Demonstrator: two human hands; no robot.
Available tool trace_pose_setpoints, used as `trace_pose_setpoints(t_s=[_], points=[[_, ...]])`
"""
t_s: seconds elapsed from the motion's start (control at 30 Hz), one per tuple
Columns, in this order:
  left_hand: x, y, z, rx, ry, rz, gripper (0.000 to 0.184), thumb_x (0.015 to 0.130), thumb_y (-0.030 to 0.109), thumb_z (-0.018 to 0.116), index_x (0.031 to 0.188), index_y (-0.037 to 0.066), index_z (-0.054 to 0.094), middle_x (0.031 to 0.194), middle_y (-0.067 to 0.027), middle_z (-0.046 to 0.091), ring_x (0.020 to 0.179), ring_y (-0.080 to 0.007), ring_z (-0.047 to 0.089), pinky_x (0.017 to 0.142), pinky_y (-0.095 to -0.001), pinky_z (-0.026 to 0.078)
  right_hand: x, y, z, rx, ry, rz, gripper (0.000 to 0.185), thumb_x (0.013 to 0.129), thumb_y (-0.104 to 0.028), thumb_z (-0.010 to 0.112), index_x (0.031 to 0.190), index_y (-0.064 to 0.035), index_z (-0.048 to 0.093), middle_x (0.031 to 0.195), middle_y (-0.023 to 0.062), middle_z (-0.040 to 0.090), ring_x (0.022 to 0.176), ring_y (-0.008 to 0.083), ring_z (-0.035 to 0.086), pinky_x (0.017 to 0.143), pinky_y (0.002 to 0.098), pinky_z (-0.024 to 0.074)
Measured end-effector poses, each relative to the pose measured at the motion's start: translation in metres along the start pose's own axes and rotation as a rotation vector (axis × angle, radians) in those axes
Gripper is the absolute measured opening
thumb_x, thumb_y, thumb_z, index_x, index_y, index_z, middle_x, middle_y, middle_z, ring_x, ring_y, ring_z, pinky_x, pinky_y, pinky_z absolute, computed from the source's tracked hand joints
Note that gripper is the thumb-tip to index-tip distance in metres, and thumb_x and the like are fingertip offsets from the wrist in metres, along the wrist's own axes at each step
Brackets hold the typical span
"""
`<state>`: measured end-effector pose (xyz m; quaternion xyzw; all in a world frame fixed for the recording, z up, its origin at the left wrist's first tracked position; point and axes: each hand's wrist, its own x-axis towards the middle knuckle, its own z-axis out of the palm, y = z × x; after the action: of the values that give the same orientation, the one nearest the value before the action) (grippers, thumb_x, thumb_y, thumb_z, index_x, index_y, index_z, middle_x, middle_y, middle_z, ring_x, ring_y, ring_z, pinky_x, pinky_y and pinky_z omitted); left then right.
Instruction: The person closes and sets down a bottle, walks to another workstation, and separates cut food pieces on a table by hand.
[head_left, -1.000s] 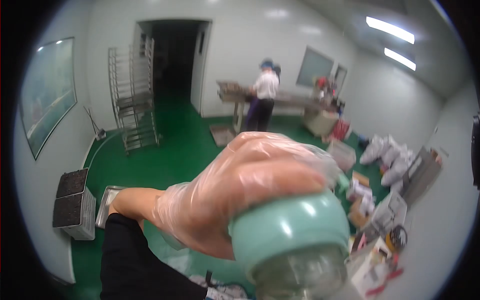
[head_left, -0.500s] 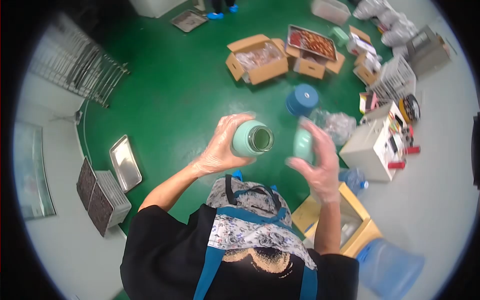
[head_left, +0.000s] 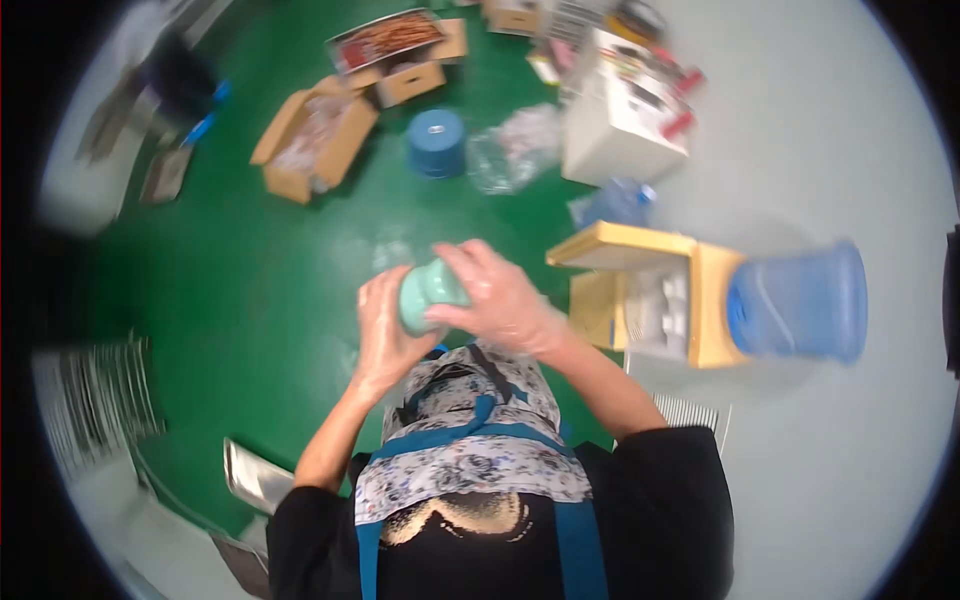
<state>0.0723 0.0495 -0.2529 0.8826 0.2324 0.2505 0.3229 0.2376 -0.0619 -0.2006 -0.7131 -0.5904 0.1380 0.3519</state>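
Note:
My left hand, in a clear plastic glove, is wrapped round the body of a mint-green bottle in front of my apron. My right hand grips the bottle's mint-green lid from the right. The lid sits against the mouth end of the bottle, so the glass neck is hidden. Whether the lid is screwed tight I cannot tell.
A yellow water dispenser with a big blue water bottle stands at my right. Ahead are a blue round stool, a crumpled plastic bag, a white cabinet and an open cardboard box. Green floor lies below.
My right hand has brought the lid left onto the mouth of the bottle, which was uncovered before. My view has turned to the right, towards the water dispenser.

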Motion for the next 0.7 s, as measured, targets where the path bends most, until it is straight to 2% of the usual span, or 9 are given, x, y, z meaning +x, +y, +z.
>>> trace_pose_setpoints(t_s=[0.1, 0.27, 0.33, 0.4, 0.53, 0.57, 0.6, 0.63, 0.7], points=[[0.005, 0.01, 0.01, 0.076, -0.012, 0.061, 0.081, 0.059, 0.008, 0.082, 0.132, 0.005, 0.049, 0.126, -0.0178, 0.053, 0.118, -0.0397, 0.048, 0.099, -0.051, 0.037, -0.02, -0.001, 0.011, -0.058, 0.109, 0.188, 0.065, 0.083, -0.042, 0.074, 0.128, 0.0004, 0.054, 0.102, 0.0228, 0.056, 0.09, 0.0419, 0.061, 0.076, 0.0467, 0.0526], [0.014, 0.011, 0.023, 0.013, -0.139, 0.124, 0.082, 0.058, 0.009, 0.081, 0.134, 0.006, 0.048, 0.129, -0.0163, 0.051, 0.119, -0.0386, 0.046, 0.1, -0.0494, 0.037, -0.03, -0.022, -0.007, -0.195, 0.012, 0.489, 0.077, 0.088, -0.05, 0.066, 0.146, -0.0072, 0.039, 0.1, 0.0243, 0.058, 0.088, 0.0441, 0.063, 0.074, 0.0482, 0.0533], [0.021, 0.005, 0.029, -0.047, -0.17, 0.137, 0.082, 0.059, 0.009, 0.082, 0.133, 0.005, 0.049, 0.128, -0.0166, 0.052, 0.119, -0.039, 0.047, 0.1, -0.0488, 0.039, -0.036, -0.015, -0.019, -0.137, -0.006, 0.461, 0.078, 0.09, -0.049, 0.064, 0.15, -0.0103, 0.033, 0.102, 0.0248, 0.059, 0.093, 0.0442, 0.062, 0.079, 0.0486, 0.0527], [0.025, 0.004, 0.034, -0.154, -0.243, 0.125, 0.08, 0.06, 0.01, 0.082, 0.132, 0.005, 0.049, 0.125, -0.0173, 0.054, 0.117, -0.0396, 0.048, 0.099, -0.0486, 0.04, -0.046, -0.004, -0.032, -0.061, -0.059, 0.235, 0.074, 0.091, -0.041, 0.064, 0.151, -0.0108, 0.032, 0.104, 0.0243, 0.059, 0.096, 0.0437, 0.061, 0.085, 0.0489, 0.0512], [0.048, 0.016, 0.062, -0.186, -0.346, 0.08, 0.081, 0.059, 0.013, 0.085, 0.131, 0.002, 0.049, 0.12, -0.0192, 0.056, 0.114, -0.04, 0.05, 0.099, -0.0489, 0.041, -0.035, 0.06, -0.073, 0.071, -0.318, 0.19, 0.078, 0.084, -0.034, 0.071, 0.15, -0.0117, 0.035, 0.11, 0.0231, 0.06, 0.102, 0.0408, 0.061, 0.087, 0.0473, 0.0503], [0.054, 0.018, 0.071, -0.179, -0.339, 0.078, 0.081, 0.059, 0.013, 0.085, 0.131, 0.002, 0.049, 0.12, -0.0192, 0.056, 0.114, -0.04, 0.05, 0.099, -0.0489, 0.041, -0.032, 0.068, -0.082, 0.06, -0.267, 0.146, 0.066, 0.086, -0.043, 0.068, 0.135, -0.0033, 0.049, 0.102, 0.0242, 0.064, 0.096, 0.0412, 0.064, 0.082, 0.048, 0.0518], [0.062, 0.017, 0.075, -0.153, -0.329, 0.07, 0.081, 0.059, 0.013, 0.085, 0.131, 0.002, 0.049, 0.12, -0.0192, 0.056, 0.113, -0.04, 0.05, 0.099, -0.0491, 0.041, -0.023, 0.077, -0.083, 0.06, -0.266, 0.136, 0.066, 0.086, -0.043, 0.068, 0.135, -0.0033, 0.049, 0.102, 0.0242, 0.064, 0.096, 0.0412, 0.064, 0.082, 0.048, 0.0518], [0.067, 0.019, 0.082, -0.126, -0.317, 0.061, 0.081, 0.059, 0.013, 0.085, 0.131, 0.002, 0.049, 0.12, -0.0193, 0.056, 0.113, -0.04, 0.05, 0.099, -0.0492, 0.041, -0.017, 0.087, -0.082, -0.052, -0.298, 0.22, 0.061, 0.088, -0.049, 0.063, 0.122, 0.0, 0.053, 0.094, 0.0245, 0.065, 0.09, 0.0416, 0.065, 0.078, 0.0486, 0.0523], [0.084, 0.014, 0.094, -0.103, -0.293, 0.053, 0.079, 0.06, 0.013, 0.085, 0.13, 0.003, 0.049, 0.119, -0.0188, 0.057, 0.111, -0.0399, 0.051, 0.099, -0.049, 0.041, -0.002, 0.11, -0.067, -0.167, -0.216, 0.31, 0.071, 0.092, -0.066, 0.048, 0.093, 0.0041, 0.057, 0.079, 0.026, 0.066, 0.079, 0.0429, 0.067, 0.07, 0.0499, 0.0532]])
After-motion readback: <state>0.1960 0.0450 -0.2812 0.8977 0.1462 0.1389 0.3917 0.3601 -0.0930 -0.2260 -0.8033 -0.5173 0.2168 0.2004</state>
